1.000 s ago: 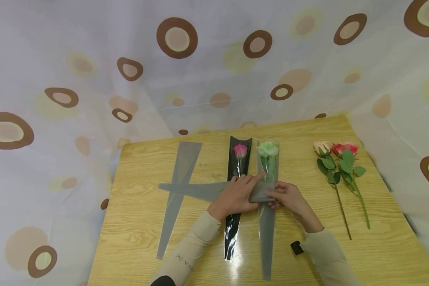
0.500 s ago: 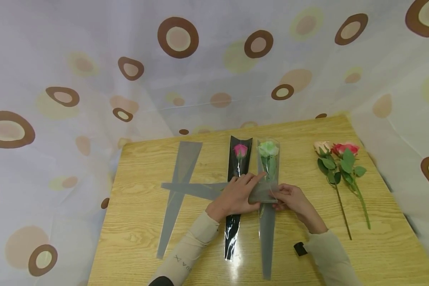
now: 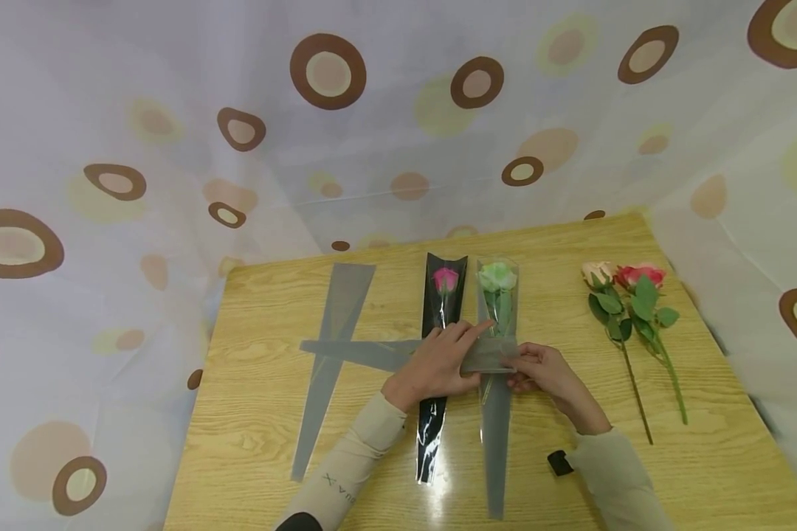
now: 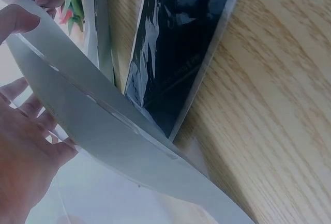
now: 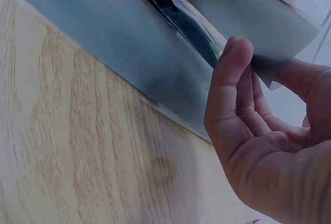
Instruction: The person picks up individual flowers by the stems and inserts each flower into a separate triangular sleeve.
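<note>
Grey sleeve (image 3: 378,355): looking translucent and matte, tapering from a broad mouth to a slim tail.
Shape: bowing along its length in the left wrist view, its 2 long edges showing as pale lines.
Pose: stretching side to side, its tail pointing to the person's left and its mouth to the right.
Mouth: being pinched at a corner by the right hand (image 3: 550,376), the left hand (image 3: 435,363) gripping farther back.
Place: hanging over the tabletop (image 3: 239,413), crossing above the black sleeve (image 3: 432,435), its mouth lying above the sleeve with the pale green rose (image 3: 497,277).
</note>
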`<state>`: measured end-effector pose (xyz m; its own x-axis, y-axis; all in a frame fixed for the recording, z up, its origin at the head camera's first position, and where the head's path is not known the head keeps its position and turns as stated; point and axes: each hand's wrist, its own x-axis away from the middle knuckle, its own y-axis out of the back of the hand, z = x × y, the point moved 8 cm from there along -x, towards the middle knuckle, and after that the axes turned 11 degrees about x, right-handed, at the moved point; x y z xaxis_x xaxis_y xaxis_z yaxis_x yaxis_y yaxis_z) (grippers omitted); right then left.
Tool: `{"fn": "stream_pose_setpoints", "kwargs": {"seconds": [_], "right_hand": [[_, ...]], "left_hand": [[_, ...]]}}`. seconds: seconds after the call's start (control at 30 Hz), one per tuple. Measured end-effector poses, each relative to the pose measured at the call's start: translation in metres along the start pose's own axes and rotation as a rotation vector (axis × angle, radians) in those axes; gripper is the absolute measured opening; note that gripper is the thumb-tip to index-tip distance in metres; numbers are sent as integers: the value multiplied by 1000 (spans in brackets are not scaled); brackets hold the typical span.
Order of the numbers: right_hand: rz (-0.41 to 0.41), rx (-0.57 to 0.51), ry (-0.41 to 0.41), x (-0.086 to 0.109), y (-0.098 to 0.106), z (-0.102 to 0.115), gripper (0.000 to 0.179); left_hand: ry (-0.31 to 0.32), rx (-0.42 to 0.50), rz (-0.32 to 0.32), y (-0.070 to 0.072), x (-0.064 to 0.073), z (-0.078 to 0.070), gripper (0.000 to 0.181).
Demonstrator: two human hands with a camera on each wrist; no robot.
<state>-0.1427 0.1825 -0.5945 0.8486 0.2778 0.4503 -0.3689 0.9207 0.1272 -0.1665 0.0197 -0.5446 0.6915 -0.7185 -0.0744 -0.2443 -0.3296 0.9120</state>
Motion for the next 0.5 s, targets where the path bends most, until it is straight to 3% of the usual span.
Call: {"fn": "stream_pose_setpoints", "kwargs": {"seconds": [0.27, 0.5], "right_hand": [[8, -12, 5, 3, 2, -2, 14], [3, 16, -11, 10, 9, -5, 38]], "left_hand": [[-10, -28, 1, 0, -1, -1, 92], [-13, -41, 10, -3, 0, -1, 88]]}}
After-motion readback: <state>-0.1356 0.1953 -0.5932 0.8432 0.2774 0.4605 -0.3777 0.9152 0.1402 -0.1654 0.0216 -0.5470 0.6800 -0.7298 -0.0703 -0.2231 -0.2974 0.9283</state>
